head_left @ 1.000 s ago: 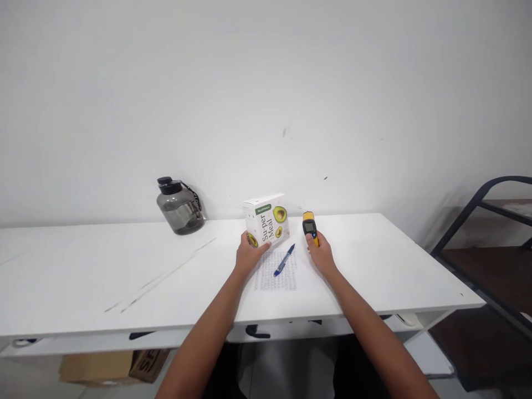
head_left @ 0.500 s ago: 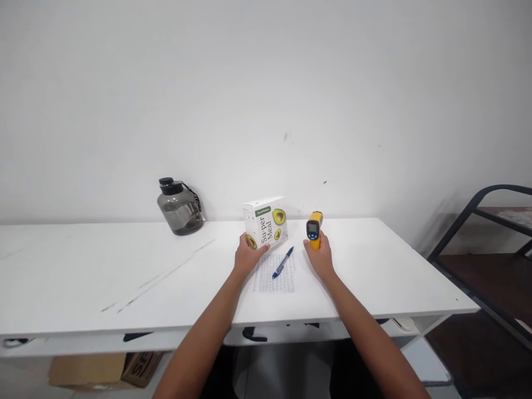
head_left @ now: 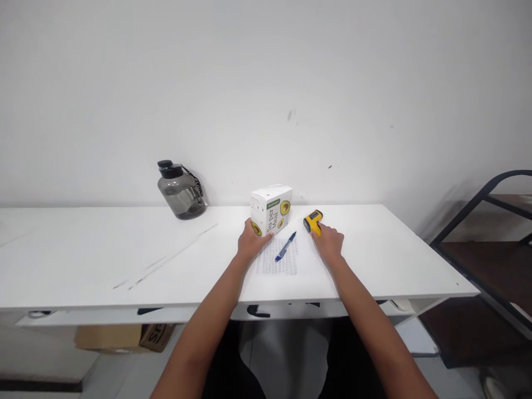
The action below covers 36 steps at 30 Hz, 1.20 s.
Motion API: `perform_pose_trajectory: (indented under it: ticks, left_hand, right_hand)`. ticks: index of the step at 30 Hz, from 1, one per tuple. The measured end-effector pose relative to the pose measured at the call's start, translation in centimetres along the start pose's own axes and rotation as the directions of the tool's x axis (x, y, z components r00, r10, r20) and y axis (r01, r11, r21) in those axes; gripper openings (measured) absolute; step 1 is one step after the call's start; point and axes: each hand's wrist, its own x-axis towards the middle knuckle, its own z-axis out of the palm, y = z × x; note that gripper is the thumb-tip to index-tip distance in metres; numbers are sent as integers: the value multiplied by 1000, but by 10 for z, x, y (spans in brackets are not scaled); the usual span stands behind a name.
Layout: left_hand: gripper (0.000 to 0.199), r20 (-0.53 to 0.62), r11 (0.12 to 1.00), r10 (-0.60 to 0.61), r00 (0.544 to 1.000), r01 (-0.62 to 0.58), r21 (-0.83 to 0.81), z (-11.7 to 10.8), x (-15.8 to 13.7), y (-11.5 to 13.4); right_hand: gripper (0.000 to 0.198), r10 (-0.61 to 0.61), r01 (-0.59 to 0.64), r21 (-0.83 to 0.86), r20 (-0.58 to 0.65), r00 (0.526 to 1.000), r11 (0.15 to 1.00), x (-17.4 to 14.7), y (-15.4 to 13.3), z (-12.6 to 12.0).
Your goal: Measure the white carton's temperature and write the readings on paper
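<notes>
My left hand (head_left: 250,243) is closed around the lower left of a white meal box (head_left: 272,209), which stands upright with avocado pictures and the words "Su-per Meal". In my right hand (head_left: 330,244) is the handle of a yellow infrared thermometer (head_left: 315,220), tilted over sideways low at the tabletop. Whether it rests on the surface I cannot tell. Between the hands a blue pen (head_left: 286,247) lies slantwise on a sheet of handwritten paper (head_left: 272,267).
A grey translucent jug (head_left: 182,194) with a black lid stands at the back left of the white table (head_left: 83,255), near the wall. Below is a cardboard box (head_left: 110,337). A black-framed rack (head_left: 482,202) stands at the right.
My right hand has turned the thermometer from upright to tilted sideways and lowered it. The meal box has turned slightly, showing more of its side and top. The camera view has shifted.
</notes>
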Motion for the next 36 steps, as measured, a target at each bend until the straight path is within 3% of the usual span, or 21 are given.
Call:
perform_pose_trajectory:
  ticks: [5,8,10,13,15,17,19,21,23,25,30,33,36]
  left_hand:
    - [80,99,998,-2,995,8,-58,5,2,-6]
    - [78,43,999,24,999,-25,28,8,6,-9]
    - [79,-15,992,61,998,-59,108,11,10,-11]
    - [79,-48,985,95,994,-87,149,14,13,-14]
    - [78,-46,985,97,994,-89,147,15,14,-15]
    - [78,-47,984,96,994,-88,152,15,15,-17]
    - [79,-44,984,96,994,-88,158,15,15,-17]
    - [80,-34,985,93,995,-87,148,14,14,-17]
    - [80,-19,988,86,996,-83,133,13,13,-16]
    - [79,-8,990,77,997,-76,123,12,12,-14]
    - [79,9,991,63,998,-63,116,10,11,-12]
    - [79,15,991,58,998,-59,120,10,11,-12]
    - [79,14,990,55,998,-56,126,10,11,-12]
  right_hand:
    - [47,-67,51,-105,-154,986,993,-4,0,7]
    - [42,-275,235,-183,-236,932,955,-7,-8,15]
    - [44,-478,440,-214,-178,860,872,-8,-16,21]
    - [47,-709,692,-189,-32,704,697,-7,-24,30]
    - [37,-780,769,-151,-19,626,621,-6,-25,32]
    - [26,-804,799,-88,-52,593,595,-6,-23,30]
    - [24,-775,779,20,-94,625,627,-7,-21,25]
    - [24,-660,676,176,-144,737,716,-9,-18,19]
    - [22,-464,496,374,-178,868,784,-12,-17,15]
    - [18,-295,341,533,-173,940,774,-15,-17,12]
    - [43,-176,227,715,-146,973,661,-18,-20,10]
    - [48,-213,177,795,-62,975,580,-18,-21,7]
    - [58,-254,129,807,26,967,576,-20,-21,4]
